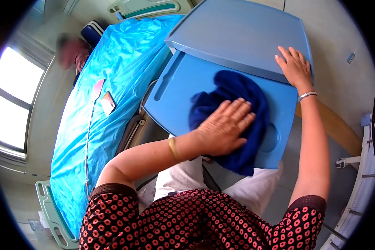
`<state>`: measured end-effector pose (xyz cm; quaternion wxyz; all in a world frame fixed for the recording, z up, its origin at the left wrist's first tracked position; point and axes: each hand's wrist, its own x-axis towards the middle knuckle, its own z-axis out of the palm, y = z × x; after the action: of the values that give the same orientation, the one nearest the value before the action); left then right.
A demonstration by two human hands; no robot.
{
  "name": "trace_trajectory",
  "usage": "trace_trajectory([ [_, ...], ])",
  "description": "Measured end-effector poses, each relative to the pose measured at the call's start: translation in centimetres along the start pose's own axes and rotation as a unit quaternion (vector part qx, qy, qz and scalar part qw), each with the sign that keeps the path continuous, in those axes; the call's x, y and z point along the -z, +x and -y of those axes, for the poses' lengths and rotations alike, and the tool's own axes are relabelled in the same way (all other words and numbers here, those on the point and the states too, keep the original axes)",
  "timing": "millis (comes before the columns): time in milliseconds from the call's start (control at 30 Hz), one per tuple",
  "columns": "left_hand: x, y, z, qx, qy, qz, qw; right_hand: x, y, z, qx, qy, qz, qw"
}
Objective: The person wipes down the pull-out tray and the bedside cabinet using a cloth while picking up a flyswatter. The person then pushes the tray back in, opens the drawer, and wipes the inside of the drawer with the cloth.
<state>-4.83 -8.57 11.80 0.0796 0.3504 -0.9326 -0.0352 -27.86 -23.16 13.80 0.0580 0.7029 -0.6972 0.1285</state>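
Observation:
A dark blue cloth [254,104] lies bunched on the light blue pull-out tray [171,112] of a bedside cabinet. My left hand [227,127], with a gold bangle at the wrist, presses on the cloth; its fingers are stretched out and lie flat. Part of the cloth hangs over the tray's near edge. At the right edge of the grey-blue cabinet top [237,33], my right hand [295,68] rests with spread fingers and grips nothing. A silver bracelet is on that wrist. The tray has a long groove at its left and a round recess at its right.
Left of the cabinet stands a bed with a shiny blue cover [121,54]. On it lie a phone [108,103] and a pink paddle [98,89] with a long thin handle. A person [77,54] is beyond the bed. Another bed frame [356,183] is at the right.

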Motion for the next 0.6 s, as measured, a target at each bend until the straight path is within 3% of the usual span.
trace_trajectory([
  [167, -1.4, 3.8, -1.1, -0.080, -0.028, -0.040, 0.996, -0.1, 0.2, -0.1, 0.003, -0.020, 0.004, 1.000],
  [367, -2.8, 10.5, -0.1, -0.102, -0.021, -0.081, 0.991, -0.1, 0.4, -0.4, 0.011, -0.021, 0.002, 1.000],
  [600, -3.0, 7.3, 0.7, -0.109, -0.025, -0.109, 0.988, -0.9, 0.6, -1.2, 0.048, -0.028, -0.030, 0.998],
])
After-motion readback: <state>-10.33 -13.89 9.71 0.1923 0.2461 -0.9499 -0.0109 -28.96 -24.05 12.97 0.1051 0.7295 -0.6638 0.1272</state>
